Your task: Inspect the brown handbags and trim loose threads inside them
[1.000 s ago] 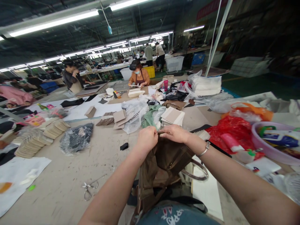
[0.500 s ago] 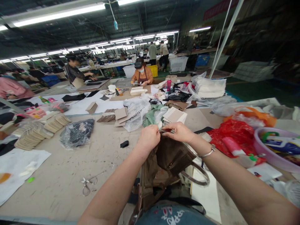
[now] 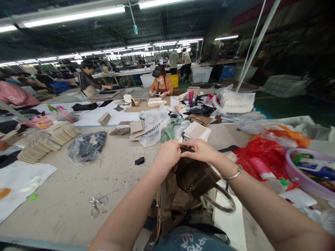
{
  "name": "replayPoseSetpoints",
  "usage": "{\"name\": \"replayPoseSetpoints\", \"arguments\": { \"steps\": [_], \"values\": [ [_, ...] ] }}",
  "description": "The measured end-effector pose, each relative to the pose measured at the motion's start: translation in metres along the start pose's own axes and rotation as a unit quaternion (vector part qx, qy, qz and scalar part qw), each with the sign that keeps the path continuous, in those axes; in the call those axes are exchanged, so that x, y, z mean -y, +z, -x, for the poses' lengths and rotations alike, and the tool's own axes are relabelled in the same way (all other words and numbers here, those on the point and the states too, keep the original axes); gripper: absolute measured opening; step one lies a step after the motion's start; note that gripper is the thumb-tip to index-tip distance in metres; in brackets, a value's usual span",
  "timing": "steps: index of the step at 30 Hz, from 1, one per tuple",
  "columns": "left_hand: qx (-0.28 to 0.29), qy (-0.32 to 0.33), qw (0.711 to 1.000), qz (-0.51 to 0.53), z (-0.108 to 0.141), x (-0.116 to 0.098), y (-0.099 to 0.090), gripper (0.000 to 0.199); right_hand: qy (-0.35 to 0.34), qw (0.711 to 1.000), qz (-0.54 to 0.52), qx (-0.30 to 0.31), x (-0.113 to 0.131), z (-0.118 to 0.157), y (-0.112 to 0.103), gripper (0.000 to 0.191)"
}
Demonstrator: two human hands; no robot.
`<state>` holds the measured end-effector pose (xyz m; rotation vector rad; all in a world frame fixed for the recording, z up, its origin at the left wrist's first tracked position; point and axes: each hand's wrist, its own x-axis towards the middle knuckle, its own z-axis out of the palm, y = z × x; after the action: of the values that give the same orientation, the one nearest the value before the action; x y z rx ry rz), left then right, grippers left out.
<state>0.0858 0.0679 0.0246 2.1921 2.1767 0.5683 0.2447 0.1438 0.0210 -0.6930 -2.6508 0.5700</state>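
A brown bag [image 3: 195, 174] with a looped handle [image 3: 222, 204] hangs mouth-open between my arms, close against my front. My left hand [image 3: 169, 152] is closed on the far edge of the bag. Right beside it, my right hand [image 3: 199, 150] pinches the same edge between thumb and fingers. The exact bit of edge under the fingertips is partly hidden. Behind my hands lies a stack of beige boards [image 3: 196, 131].
Metal scissors [image 3: 96, 205] and a small black strip [image 3: 139, 161] lie at left, near a plastic-wrapped black bundle [image 3: 87, 146]. To the right are a red plastic bag [image 3: 264, 153] and a lilac basin [image 3: 290, 167]. A co-worker [image 3: 161, 83] sits across the table.
My right hand has shifted slightly, its fingers now reaching further over the bag's edge. The left hand keeps its grip. The whole view has moved a little.
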Motion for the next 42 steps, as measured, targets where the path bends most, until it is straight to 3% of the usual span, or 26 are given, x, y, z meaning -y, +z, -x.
{"name": "replayPoseSetpoints", "arguments": {
  "steps": [2,5,9,12,17,27,30,35,39,42],
  "values": [
    [-0.003,0.003,1.000,0.017,0.000,0.002,0.000,0.011,-0.011,1.000,-0.005,-0.002,0.000,-0.003,0.000,0.042],
    [-0.007,-0.008,0.997,0.077,0.002,0.007,-0.004,0.012,-0.020,0.999,0.006,0.024,0.000,-0.008,0.002,0.029],
    [0.016,-0.026,0.991,0.127,0.014,0.016,-0.016,0.051,-0.011,1.000,0.022,0.017,0.002,-0.010,0.005,0.025],
    [0.044,-0.024,0.995,0.084,0.030,0.023,-0.026,0.062,0.023,0.998,0.065,0.000,0.004,-0.010,0.005,0.026],
    [0.059,0.001,0.997,0.041,0.050,0.021,-0.039,0.042,0.077,0.990,0.118,-0.002,0.009,-0.011,0.007,0.030],
    [-0.030,0.002,0.998,-0.055,0.044,0.004,-0.033,0.008,0.149,0.979,0.135,-0.019,0.025,-0.008,0.014,0.031],
    [-0.028,0.008,0.998,-0.053,0.043,0.005,-0.029,0.010,0.157,0.978,0.134,-0.025,0.028,-0.006,0.015,0.032],
    [0.007,-0.041,0.999,-0.021,0.042,0.012,-0.023,0.013,0.163,0.978,0.128,-0.008,0.029,-0.007,0.015,0.031],
    [-0.002,-0.071,0.997,-0.031,0.040,0.015,-0.021,0.017,0.160,0.979,0.127,-0.007,0.026,-0.010,0.015,0.031],
    [-0.009,-0.051,0.998,-0.044,0.038,0.015,-0.022,0.017,0.158,0.979,0.128,-0.016,0.023,-0.011,0.015,0.031]
  ]
}}
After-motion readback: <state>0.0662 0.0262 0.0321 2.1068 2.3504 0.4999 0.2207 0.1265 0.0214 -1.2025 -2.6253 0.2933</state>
